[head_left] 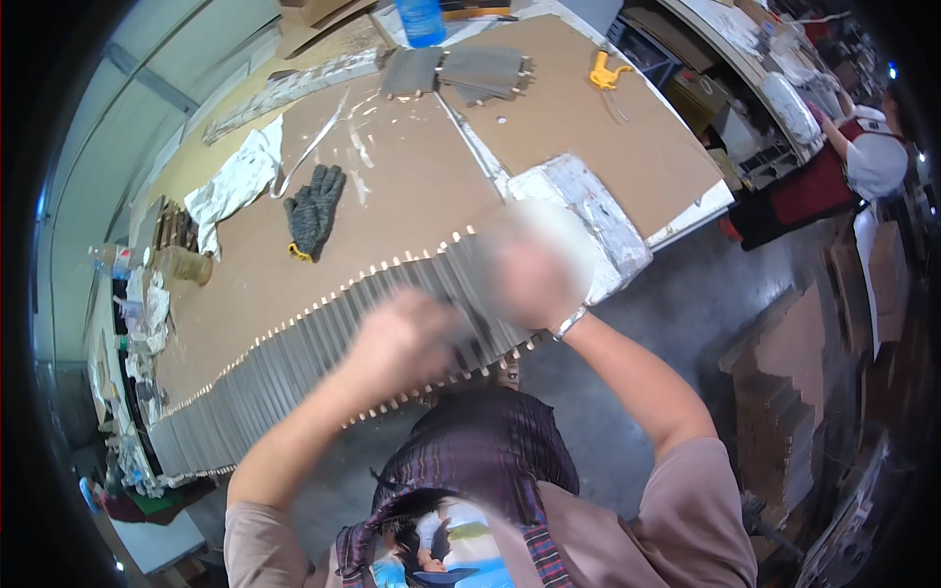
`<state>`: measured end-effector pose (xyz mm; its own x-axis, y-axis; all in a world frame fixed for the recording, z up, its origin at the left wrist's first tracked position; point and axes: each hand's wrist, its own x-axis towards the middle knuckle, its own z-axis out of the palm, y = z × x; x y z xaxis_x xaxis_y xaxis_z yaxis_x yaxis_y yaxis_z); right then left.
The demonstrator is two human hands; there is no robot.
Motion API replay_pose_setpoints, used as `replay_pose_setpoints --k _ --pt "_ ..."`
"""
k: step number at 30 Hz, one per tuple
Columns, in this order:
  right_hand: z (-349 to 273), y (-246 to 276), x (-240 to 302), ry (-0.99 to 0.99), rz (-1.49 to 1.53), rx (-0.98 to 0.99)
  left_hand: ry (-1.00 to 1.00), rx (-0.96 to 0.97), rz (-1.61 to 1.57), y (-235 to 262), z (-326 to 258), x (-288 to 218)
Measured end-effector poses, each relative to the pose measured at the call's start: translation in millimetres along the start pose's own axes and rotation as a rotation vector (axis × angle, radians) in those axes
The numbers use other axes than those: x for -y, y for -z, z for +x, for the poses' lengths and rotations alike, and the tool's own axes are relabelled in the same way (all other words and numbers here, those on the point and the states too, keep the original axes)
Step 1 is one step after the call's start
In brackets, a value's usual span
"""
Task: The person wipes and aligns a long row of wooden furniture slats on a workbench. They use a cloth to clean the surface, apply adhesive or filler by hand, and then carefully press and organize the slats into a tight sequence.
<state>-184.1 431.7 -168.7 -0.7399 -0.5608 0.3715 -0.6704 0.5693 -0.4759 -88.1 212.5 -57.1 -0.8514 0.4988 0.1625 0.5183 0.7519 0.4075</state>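
A long row of thin grey slats (294, 358) with pale wooden pegs sticking out at both ends lies along the near edge of the table. Over the right part of this row is my left hand (402, 338), smeared by motion, with a dark shape at its fingers that I cannot make out. My right hand (534, 279), a silvery bracelet at its wrist, is at the right end of the row, beside a white-wrapped block (588, 220). Blur hides its fingers and anything in them.
A grey knit glove (316, 208) and a white cloth (235, 186) lie on the brown tabletop (402, 176). Farther back are grey slat pieces (480, 71), a blue container (421, 22) and a yellow-handled tool (603, 73). Flattened cardboard (779, 421) stands at right, and a person (833, 167) works beyond.
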Motion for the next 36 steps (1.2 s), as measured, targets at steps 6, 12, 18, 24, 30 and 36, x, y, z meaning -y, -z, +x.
replay_pose_setpoints --k 6,12,18,24,30,36 --pt "-7 -8 -11 0.143 -0.09 -0.151 0.065 -0.127 0.101 9 -32 23" --pt "-20 -22 -21 0.148 -0.211 -0.078 0.154 -0.277 0.161 12 -72 13" --pt "-29 -33 -37 0.225 -0.279 -0.177 0.448 -0.451 0.272 13 -91 32" --pt "-12 -2 -6 0.141 -0.092 -0.098 0.302 -0.47 0.162 -8 -94 -10" --pt "-7 0 -8 0.128 -0.06 -0.098 0.622 -0.747 0.327 23 -133 30" --pt "-5 0 -5 0.172 -0.066 -0.111 0.667 -0.656 0.4 8 -176 28"
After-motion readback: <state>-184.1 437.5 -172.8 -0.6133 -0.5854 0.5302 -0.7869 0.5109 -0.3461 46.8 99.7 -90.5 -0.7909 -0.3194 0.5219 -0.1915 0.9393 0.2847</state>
